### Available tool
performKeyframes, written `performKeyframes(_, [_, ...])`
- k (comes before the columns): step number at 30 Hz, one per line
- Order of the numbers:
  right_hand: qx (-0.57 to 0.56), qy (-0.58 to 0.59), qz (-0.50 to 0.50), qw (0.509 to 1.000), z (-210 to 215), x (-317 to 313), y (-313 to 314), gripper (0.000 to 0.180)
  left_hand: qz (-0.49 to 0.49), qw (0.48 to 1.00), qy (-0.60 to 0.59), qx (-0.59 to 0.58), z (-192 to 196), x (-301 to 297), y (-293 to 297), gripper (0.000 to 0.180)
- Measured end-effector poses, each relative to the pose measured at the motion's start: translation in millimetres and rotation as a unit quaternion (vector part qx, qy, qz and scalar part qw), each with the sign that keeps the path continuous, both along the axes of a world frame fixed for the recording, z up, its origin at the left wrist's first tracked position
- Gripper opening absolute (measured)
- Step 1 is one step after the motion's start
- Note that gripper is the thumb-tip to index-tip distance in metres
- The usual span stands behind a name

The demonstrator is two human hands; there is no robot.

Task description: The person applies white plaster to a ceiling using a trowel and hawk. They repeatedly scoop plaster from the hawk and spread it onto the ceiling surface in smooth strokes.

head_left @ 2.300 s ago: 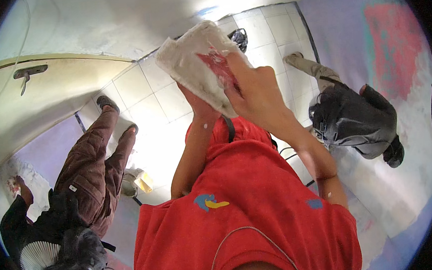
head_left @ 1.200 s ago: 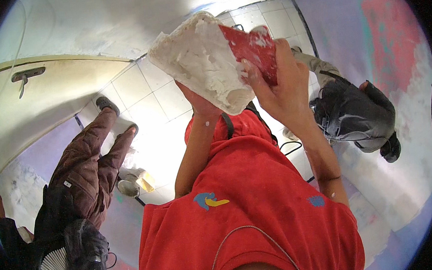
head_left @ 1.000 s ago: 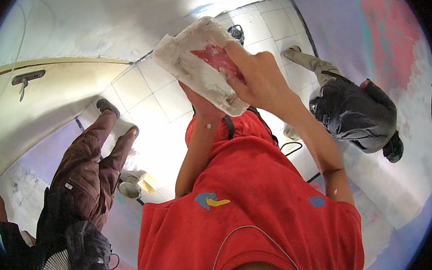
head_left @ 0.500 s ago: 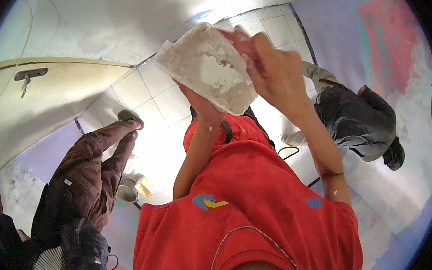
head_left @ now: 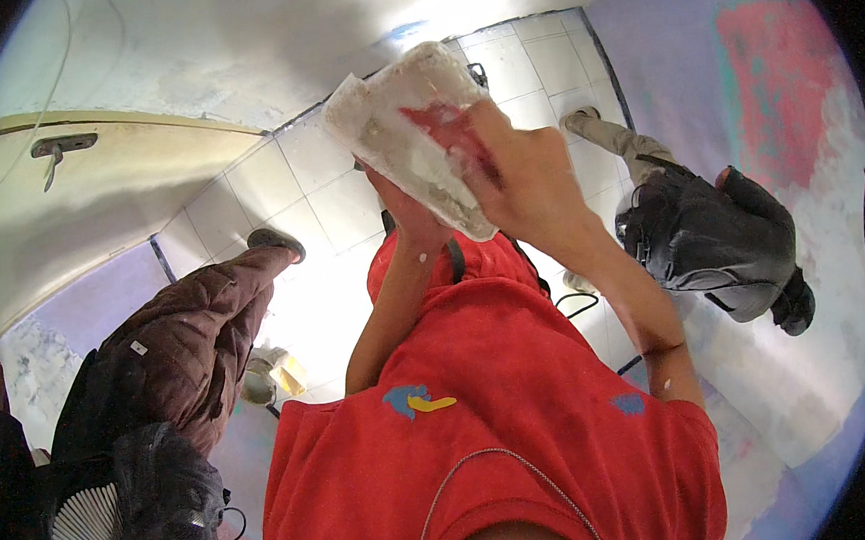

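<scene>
the right hand [head_left: 531, 168] pinches a red scraper [head_left: 451, 128], which from my end i see laid on the paste-smeared white board [head_left: 377, 118]. the left hand [head_left: 406, 204] bears the board from below; its fingers are hidden, so i cannot tell how they close. the board slants above the tiled floor [head_left: 318, 203], ahead of the red shirt [head_left: 489, 366]. a co-worker in brown trousers [head_left: 181, 338] stands at left.

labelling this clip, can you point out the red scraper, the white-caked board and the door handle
Red scraper [head_left: 439, 125], head view: its visible red face.
White-caked board [head_left: 349, 116], head view: near its left corner.
Door handle [head_left: 65, 144], head view: its dark backplate.
</scene>
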State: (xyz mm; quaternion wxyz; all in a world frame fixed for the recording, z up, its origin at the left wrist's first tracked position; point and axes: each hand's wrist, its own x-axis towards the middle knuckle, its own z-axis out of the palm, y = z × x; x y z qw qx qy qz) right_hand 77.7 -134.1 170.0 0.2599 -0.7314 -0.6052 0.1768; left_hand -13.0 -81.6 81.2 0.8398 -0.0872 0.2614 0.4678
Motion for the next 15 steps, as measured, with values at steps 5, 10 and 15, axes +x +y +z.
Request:
performKeyframes(5, [-0.019,-0.086,-0.004,0.996,-6.8,-21.9,-7.2,0.023,-0.049,0.962,0.068,0.258,-65.8,-18.3,-11.7,0.066])
performKeyframes(10, [-0.027,0.017,0.001,0.999,12.8,-17.4,-7.2,0.023,-0.036,0.977,-0.073,0.195,-53.3,-30.8,-12.0,0.063])
performKeyframes(15, [-0.018,0.006,0.000,1.000,5.6,-32.6,-13.3,0.024,-0.039,0.978,-0.124,0.163,-40.1,-35.4,-10.9,0.059])
